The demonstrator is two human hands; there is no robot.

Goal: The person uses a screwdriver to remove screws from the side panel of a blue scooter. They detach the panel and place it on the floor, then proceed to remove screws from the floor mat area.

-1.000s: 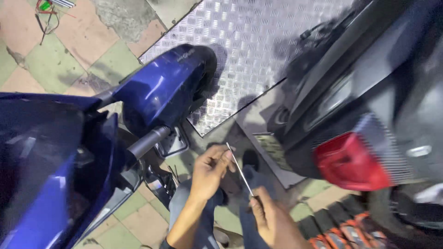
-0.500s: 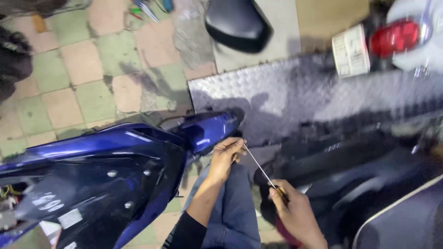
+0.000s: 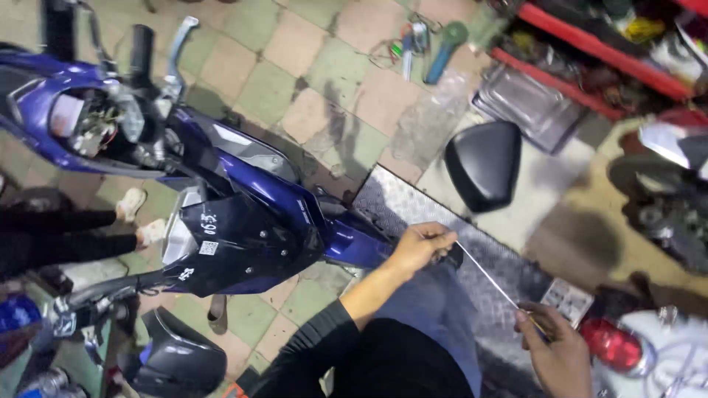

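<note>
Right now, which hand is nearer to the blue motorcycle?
Left. The left hand is beside the blue motorcycle tail; the right hand is farther away, holding the thin rod.

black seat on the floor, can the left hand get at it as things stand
Probably not without letting go: the left hand is closed on one end of a thin metal rod, and the black seat lies apart beyond the checker plate, though nothing blocks the way.

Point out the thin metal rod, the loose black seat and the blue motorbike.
thin metal rod (image 3: pixel 490 282), head view, middle of the shaft.
loose black seat (image 3: pixel 483 163), head view, centre of its top.
blue motorbike (image 3: pixel 269 193), head view, blue side fairing.
</note>
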